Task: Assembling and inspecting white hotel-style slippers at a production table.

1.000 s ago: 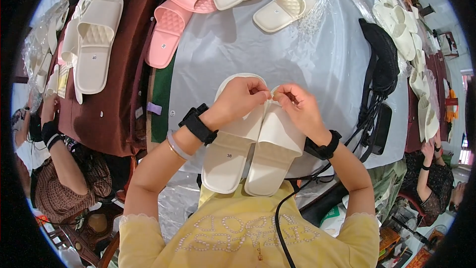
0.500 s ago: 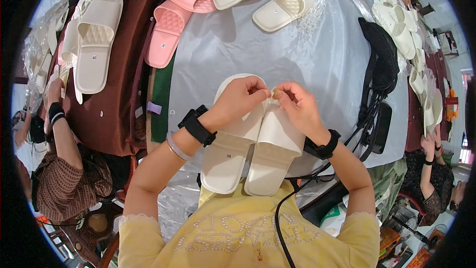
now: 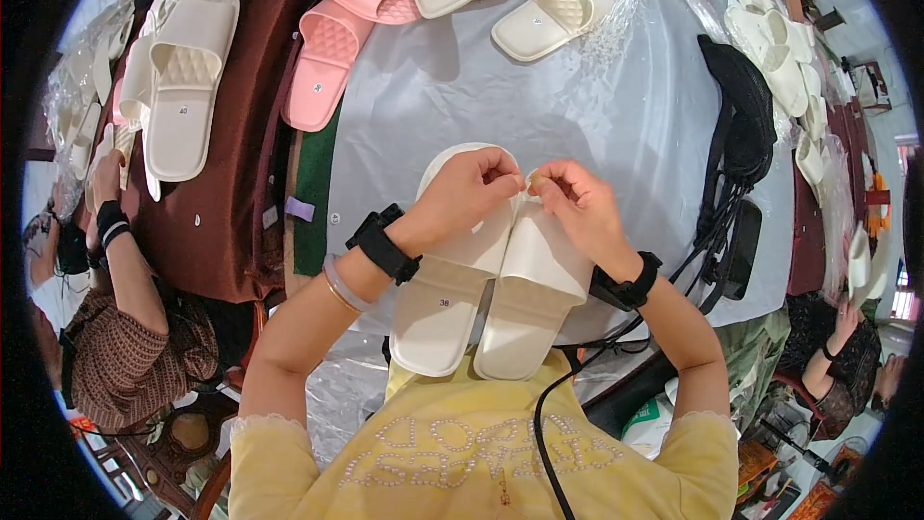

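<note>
Two cream slide slippers, a left one (image 3: 438,323) and a right one (image 3: 527,313), lie side by side at the table's front edge, heels toward me. A small round sticker is on the left slipper's insole. Over their toe ends, my left hand (image 3: 474,188) and my right hand (image 3: 577,204) meet with thumbs and forefingers pinched together. Whatever sits between the fingertips is too small and too covered to make out. My left wrist rests above the left slipper's strap; my right hand is over the right slipper's toe. Each wrist has a black band.
Pink slippers (image 3: 325,63) and more cream slippers (image 3: 553,14) lie at the back of the grey-covered table (image 3: 414,96). A black pouch (image 3: 739,116) with cables and a black device (image 3: 741,248) lie at right. Co-workers handle slippers at both sides.
My hands and the two slippers have stayed in place. At the far right, a co-worker's hand now holds up a light slipper; the left co-worker's arm has shifted slightly.
</note>
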A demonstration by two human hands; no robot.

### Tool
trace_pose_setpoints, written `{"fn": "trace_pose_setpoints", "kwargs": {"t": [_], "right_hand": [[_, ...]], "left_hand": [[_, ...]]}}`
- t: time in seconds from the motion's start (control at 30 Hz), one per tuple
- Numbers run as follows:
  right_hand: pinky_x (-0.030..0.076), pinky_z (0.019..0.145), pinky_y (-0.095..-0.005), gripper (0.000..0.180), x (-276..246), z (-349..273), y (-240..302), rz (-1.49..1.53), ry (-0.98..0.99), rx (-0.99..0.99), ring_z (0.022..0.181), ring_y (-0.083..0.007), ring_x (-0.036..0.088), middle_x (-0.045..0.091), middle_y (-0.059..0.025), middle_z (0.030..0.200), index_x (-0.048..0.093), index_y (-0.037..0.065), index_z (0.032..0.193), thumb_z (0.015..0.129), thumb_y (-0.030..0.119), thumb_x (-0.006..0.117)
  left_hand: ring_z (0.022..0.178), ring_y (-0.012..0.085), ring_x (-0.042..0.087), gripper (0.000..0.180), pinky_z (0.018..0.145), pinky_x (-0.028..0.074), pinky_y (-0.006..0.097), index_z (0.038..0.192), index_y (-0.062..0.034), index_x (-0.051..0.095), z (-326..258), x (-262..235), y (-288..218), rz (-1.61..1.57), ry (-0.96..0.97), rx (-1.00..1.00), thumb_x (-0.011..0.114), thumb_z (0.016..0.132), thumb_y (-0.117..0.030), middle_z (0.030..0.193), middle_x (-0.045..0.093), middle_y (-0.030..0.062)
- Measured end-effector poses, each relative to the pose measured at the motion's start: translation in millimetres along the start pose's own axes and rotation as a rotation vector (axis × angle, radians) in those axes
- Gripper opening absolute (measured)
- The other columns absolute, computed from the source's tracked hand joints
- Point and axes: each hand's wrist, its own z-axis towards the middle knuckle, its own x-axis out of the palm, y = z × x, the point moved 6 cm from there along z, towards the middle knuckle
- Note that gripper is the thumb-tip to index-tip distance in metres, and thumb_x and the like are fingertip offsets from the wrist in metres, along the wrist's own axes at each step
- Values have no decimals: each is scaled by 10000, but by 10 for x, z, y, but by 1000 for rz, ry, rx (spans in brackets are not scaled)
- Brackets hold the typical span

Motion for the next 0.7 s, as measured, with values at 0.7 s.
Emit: {"fn": "trace_pose_setpoints", "kwargs": {"t": [0.7], "right_hand": [[428,614,-192,147,-12,-9,-54,80,-56,-5,669,-45,495,597,-9,824,564,3,968,893,120,516]], "left_hand": [[701,47,477,202,620,406,211,890,-5,605,-26,9,31,-20,-13,-64,560,851,-198,780,562,-19]]}}
